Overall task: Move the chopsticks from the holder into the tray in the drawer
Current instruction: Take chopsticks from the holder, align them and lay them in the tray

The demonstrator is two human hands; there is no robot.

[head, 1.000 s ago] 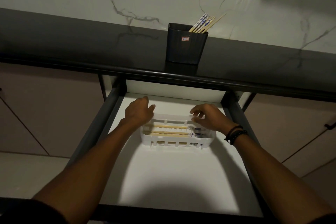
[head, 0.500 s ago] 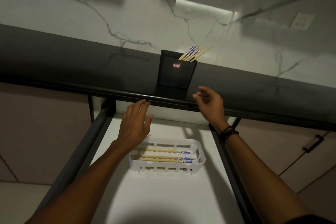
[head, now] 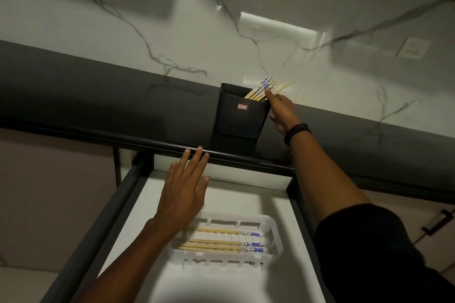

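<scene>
A black holder (head: pixel 240 112) stands on the dark counter edge with several wooden chopsticks (head: pixel 264 88), blue-patterned at the ends, leaning out to the right. My right hand (head: pixel 280 110) reaches up beside the holder, its fingertips touching those chopsticks. In the open drawer (head: pixel 246 285) lies a white slotted tray (head: pixel 272 226) holding several chopsticks (head: pixel 221 243) laid flat. My left hand (head: pixel 186 186) hovers flat with fingers straight above the drawer's back, its fingertips at the counter's front edge, and holds nothing.
The dark counter (head: pixel 98 106) runs across the view, with a marble backsplash (head: pixel 172 19) behind it and a wall socket (head: pixel 413 48) at right. Cabinet fronts flank the drawer; a black handle (head: pixel 440 225) is at right.
Both hands rose from the tray. The right hand went up past the counter edge to the chopsticks in the holder. The left hand lifted toward the counter edge. The camera tilted upward.
</scene>
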